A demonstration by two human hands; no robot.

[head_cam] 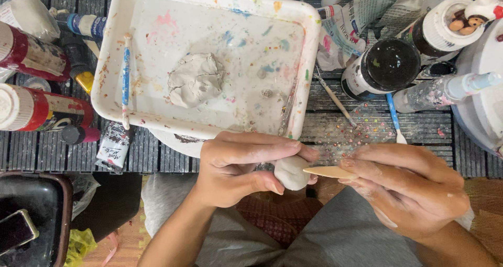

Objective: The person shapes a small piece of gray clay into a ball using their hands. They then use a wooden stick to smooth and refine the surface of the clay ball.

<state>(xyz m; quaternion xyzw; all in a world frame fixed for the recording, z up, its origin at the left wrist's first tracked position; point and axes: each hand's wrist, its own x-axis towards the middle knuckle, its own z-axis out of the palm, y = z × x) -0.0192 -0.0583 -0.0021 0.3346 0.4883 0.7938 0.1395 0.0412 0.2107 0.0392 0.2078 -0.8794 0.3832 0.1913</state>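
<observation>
Now left hand (238, 167) pinches the clay ball (291, 172) at its fingertips; right hand (406, 186) grips a wooden stick (327, 171) touching it.

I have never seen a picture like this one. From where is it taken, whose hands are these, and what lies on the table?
There is one picture, from a camera worn on a person's head, looking down at their own two bare hands above their lap. The left hand holds a small pale ball of clay. The right hand holds a flat wooden stick whose tip touches the ball. On the dark slatted table lies a white, paint-stained tray with a grey lump of clay and a blue-handled tool inside. Around it stand paint bottles, a black-capped jar and thin brushes.
</observation>
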